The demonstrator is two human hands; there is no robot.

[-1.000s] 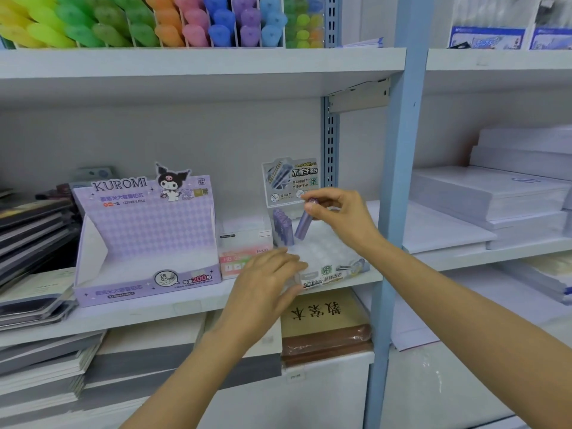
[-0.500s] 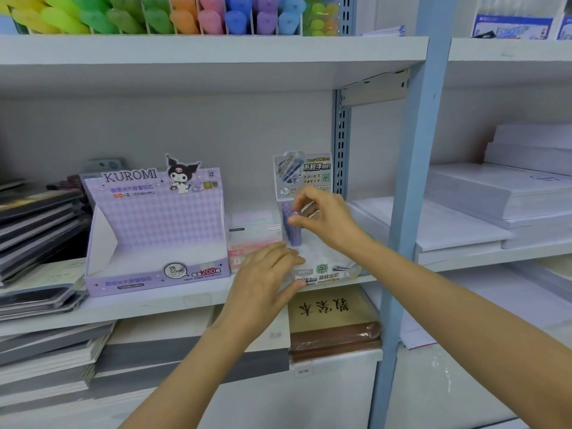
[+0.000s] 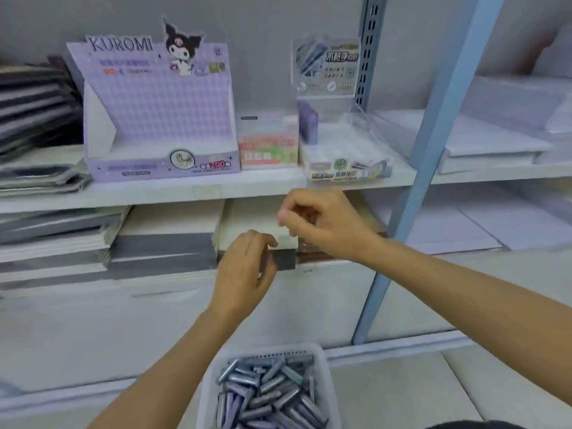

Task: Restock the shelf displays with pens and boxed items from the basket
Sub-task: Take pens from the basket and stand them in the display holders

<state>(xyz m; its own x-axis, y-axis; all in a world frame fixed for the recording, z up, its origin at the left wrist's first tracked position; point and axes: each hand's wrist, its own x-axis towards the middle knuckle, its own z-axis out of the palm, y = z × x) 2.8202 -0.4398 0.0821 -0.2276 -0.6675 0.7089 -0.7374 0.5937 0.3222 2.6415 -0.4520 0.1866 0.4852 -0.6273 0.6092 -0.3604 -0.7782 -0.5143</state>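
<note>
Right hand (image 3: 325,226): fingers curled in toward the palm, thumb stuck out to the left, nothing seen held. Left hand (image 3: 244,267): just below and left of it, fingers loosely bent and relaxed, nothing gripped. Whether its fingertips touch the stack behind cannot be told. A small gap is kept between the two hands.

Directly behind both hands, a stack of notebooks (image 3: 253,224) is seen on the lower shelf, cream cover on top, grey edges underneath. A brown-covered book (image 3: 312,254) is tucked just right of the left hand, under the right wrist.

Straight below the hands, between the forearms, the basket (image 3: 330,382) is found: white, slotted back wall, piled with short purple-grey pens (image 3: 266,388) lying in all directions.

Above the right hand, at the front edge of the middle shelf (image 3: 154,196), a clear display tray (image 3: 349,168) is set. A few purple pieces (image 3: 308,125) of the same kind are stood upright in its back left corner, under a printed header card (image 3: 326,66).

Above the left hand, a small pink-and-green box (image 3: 267,147) is placed just beside the tray. Further left, a purple Kuromi display box (image 3: 158,119) is stood with its front cut low.

Right of the right hand, a blue upright post (image 3: 433,156) is seen, with white paper stacks (image 3: 495,140) beyond it. Far left of the left hand, dark notebooks (image 3: 34,103) are stacked flat.
</note>
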